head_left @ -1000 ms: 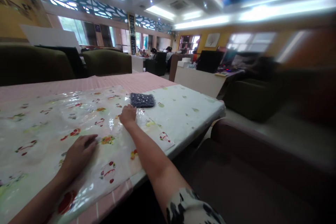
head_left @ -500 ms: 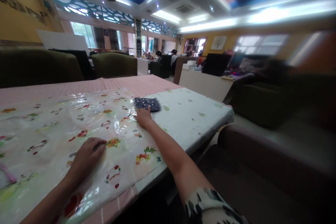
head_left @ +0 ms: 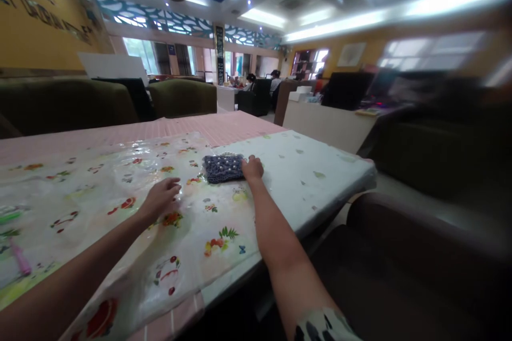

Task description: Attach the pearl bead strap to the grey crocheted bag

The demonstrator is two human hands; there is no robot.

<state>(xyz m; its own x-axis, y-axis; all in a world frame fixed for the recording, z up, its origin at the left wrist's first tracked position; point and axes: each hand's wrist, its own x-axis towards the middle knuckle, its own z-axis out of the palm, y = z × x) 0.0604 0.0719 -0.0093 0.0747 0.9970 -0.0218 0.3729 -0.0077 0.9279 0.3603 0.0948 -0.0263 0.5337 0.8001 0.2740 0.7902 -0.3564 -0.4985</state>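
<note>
A small dark blue knitted piece (head_left: pixel 222 168) dotted with pale beads lies on the table's clear plastic cover with fruit prints (head_left: pixel 132 208). My right hand (head_left: pixel 253 168) is closed on the right edge of that piece, arm stretched out over the table. My left hand (head_left: pixel 160 198) reaches forward just above the cover, fingers apart and slightly curled, holding nothing, a short way left of the knitted piece.
The table (head_left: pixel 312 170) ends close on the right, with a dark brown seat (head_left: pixel 400 256) beside it. Olive armchairs (head_left: pixel 60 104) stand behind the table. A pink pen (head_left: pixel 20 258) and a green one lie at the far left. Other people sit at distant tables (head_left: pixel 256 85).
My right hand moved from the near side of the knitted piece to its right edge and closed on it. My left hand lifted and slid forward towards the piece.
</note>
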